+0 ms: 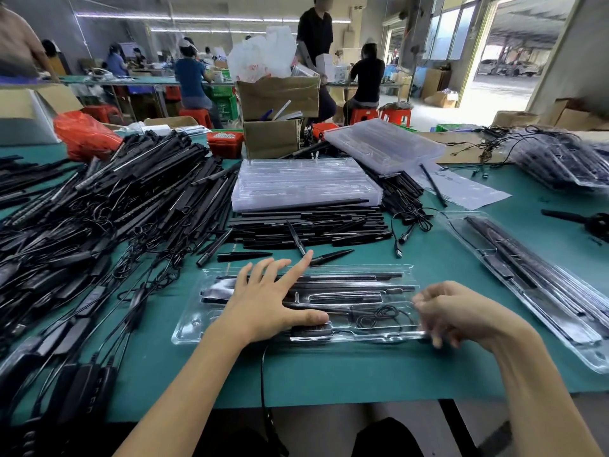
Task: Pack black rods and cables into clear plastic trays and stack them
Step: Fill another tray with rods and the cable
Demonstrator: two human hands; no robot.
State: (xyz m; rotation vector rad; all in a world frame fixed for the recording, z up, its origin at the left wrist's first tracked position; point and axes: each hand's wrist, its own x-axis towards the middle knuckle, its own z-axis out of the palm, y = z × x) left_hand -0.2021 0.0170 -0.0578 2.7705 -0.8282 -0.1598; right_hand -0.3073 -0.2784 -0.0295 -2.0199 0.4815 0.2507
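A clear plastic tray (191, 328) lies on the green table in front of me, holding black rods and a coiled cable (382, 316). My left hand (263, 301) lies flat on it with fingers spread, thumb pressing a black piece near the tray's front. My right hand (461, 313) hovers at the tray's right end with fingers curled; whether it pinches the tray edge is unclear. Loose black rods (306, 225) lie just beyond the tray. A stack of empty clear trays (303, 184) sits behind them.
A large heap of black rods and cables (99, 209) fills the left side. Packed trays (534, 282) lie at the right, more (560, 159) at the far right. Another tray stack (385, 143), cardboard boxes (276, 117) and a red bin (225, 143) stand behind.
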